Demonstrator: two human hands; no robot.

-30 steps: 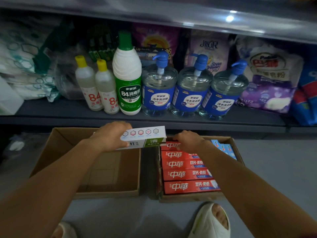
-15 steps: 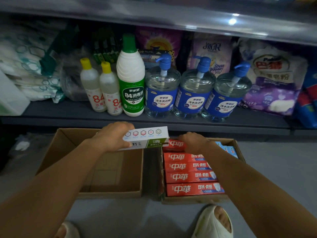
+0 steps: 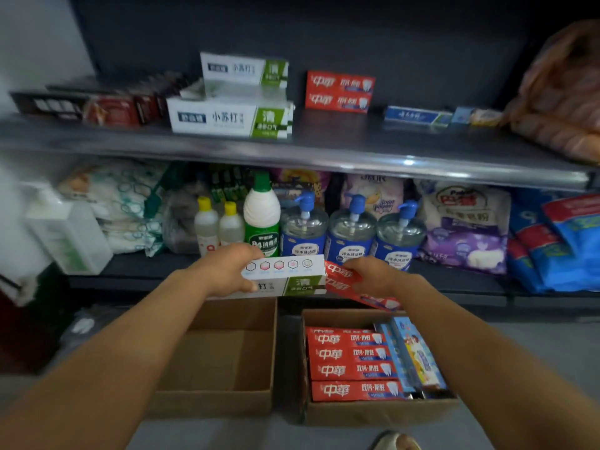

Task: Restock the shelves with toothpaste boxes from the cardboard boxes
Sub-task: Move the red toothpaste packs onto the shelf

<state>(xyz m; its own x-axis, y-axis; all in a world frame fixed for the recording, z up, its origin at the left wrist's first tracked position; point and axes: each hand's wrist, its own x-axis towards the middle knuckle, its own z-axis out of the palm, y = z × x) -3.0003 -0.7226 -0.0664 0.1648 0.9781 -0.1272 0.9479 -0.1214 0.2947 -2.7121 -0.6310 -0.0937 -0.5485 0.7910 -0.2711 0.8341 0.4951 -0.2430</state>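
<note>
Head view shows both arms reaching forward above two cardboard boxes on the floor. The left hand [image 3: 229,271] grips a white-and-green toothpaste box [image 3: 287,276] by its left end, fingers curled round it, the box held level. The right hand [image 3: 373,276] grips a red toothpaste box [image 3: 345,282], which tilts down toward 4 o'clock; its upper end is just beside the right end of the white-and-green box, though I cannot tell if the two touch.

Below the left hand, at 6 o'clock, sits the left cardboard box [image 3: 214,394], with only its brown floor showing. At 3 o'clock from it, just beside, stands the right cardboard box [image 3: 376,414], holding a row of red toothpaste boxes [image 3: 354,362] lying flat, and blue boxes [image 3: 414,352] standing on edge along their right side.

At 12 o'clock, the upper shelf [image 3: 324,147] carries a stack of white-and-green boxes [image 3: 230,116], with two stacked red boxes [image 3: 339,90] at 3 o'clock from them, and a blue box [image 3: 417,116] farther right. Dark packages lie blurred at the shelf's left.

The lower shelf [image 3: 156,264], behind the hands, holds two small yellow-capped bottles [image 3: 217,224], a green-capped bottle [image 3: 261,219] and three blue pump bottles [image 3: 352,228] in a row.
</note>
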